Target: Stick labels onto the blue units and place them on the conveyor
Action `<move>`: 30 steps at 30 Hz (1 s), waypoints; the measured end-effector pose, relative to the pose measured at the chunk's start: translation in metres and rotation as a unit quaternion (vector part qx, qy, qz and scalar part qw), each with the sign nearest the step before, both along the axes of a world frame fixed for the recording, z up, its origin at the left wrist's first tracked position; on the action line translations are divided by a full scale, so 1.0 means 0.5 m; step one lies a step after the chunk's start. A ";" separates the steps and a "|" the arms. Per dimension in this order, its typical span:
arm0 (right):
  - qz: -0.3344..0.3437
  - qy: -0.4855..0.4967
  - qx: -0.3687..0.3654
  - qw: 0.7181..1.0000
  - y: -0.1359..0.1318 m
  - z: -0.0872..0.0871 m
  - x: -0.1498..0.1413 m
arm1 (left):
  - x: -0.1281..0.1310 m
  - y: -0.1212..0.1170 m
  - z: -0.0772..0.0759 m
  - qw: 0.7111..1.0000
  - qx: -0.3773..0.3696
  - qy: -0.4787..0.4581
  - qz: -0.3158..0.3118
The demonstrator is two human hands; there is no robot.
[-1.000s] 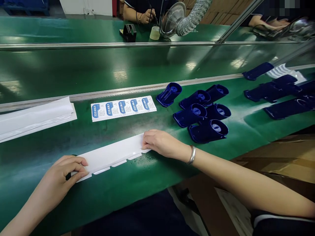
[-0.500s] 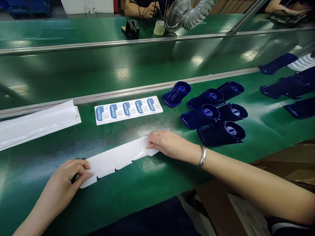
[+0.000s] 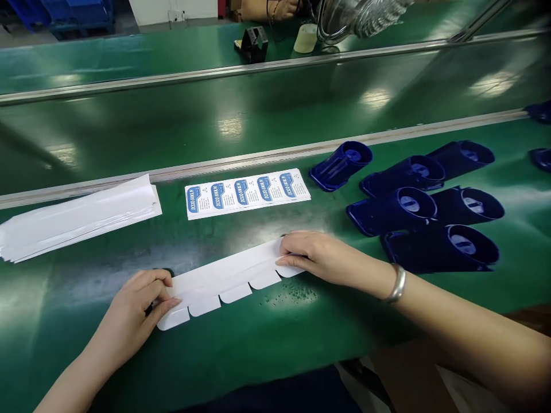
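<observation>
A white label strip (image 3: pixel 228 275) lies stretched between my two hands, low over the green bench or resting on it; I cannot tell which. Rounded tabs with slits between them run along its near edge. My left hand (image 3: pixel 138 310) pinches the left end between thumb and fingers. At the other end my right hand (image 3: pixel 322 258), with a silver bangle at the wrist, is closed on the strip the same way. Just beyond it sits a stack of printed label sheets (image 3: pixel 249 194) with blue markings, face up.
White sheets (image 3: pixel 81 218) are piled at the left. Several dark blue plastic housings (image 3: pixel 391 209) lie on the bench (image 3: pixel 241 367) at the right. Behind a metal rail, a black holder (image 3: pixel 255 45), a tape roll (image 3: pixel 305 39) and a co-worker's hand (image 3: pixel 286 8) are visible.
The view has turned slightly left, so the scene sits further right. The tabs on the strip's near edge now stand out clearly. Both hands keep their hold on its ends.
</observation>
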State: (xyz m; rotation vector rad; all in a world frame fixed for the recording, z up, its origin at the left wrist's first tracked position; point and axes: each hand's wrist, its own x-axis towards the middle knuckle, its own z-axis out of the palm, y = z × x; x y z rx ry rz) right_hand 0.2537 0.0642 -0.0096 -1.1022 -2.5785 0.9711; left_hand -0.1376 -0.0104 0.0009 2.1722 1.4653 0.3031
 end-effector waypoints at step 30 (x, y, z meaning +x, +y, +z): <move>-0.058 0.036 -0.301 0.951 0.110 0.052 0.026 | 0.025 0.002 0.008 0.967 -0.066 -0.219 0.112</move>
